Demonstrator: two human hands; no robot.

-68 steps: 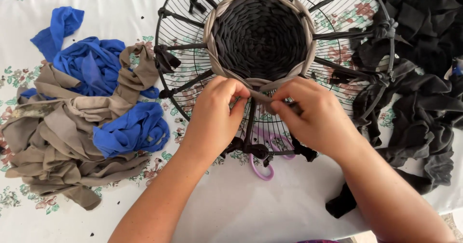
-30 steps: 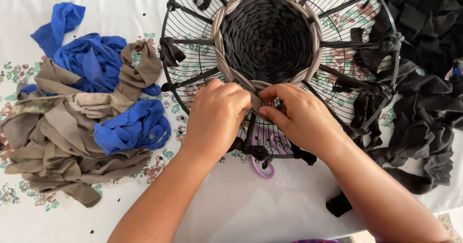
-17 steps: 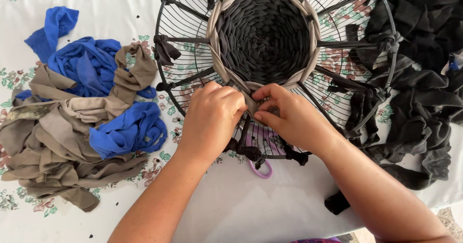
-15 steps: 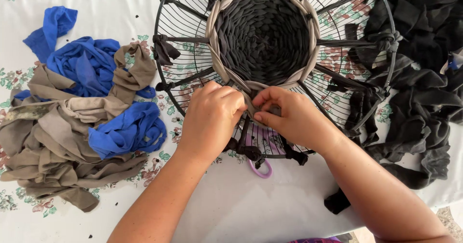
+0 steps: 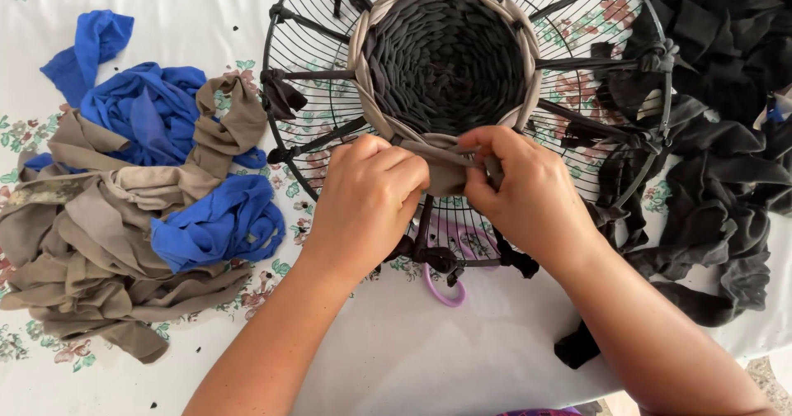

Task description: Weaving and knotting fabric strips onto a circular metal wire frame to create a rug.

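I see both my left hand (image 5: pixel 367 205) and right hand (image 5: pixel 528 197) pinching the beige fabric strip (image 5: pixel 437 156) at the six o'clock edge of the woven disc (image 5: pixel 445 57). If my pinch loosens, I judge the strip could slip off the wire fan guard (image 5: pixel 285 148) spoke and slacken that outer row.

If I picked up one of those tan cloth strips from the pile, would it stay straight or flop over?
It would probably flop. The tan strips lie crumpled and folded over the blue strips, so they look soft and limp. The tan strip pinched between the left hand and right hand bends easily around the black wire frame. It likely feels light and not slippery.
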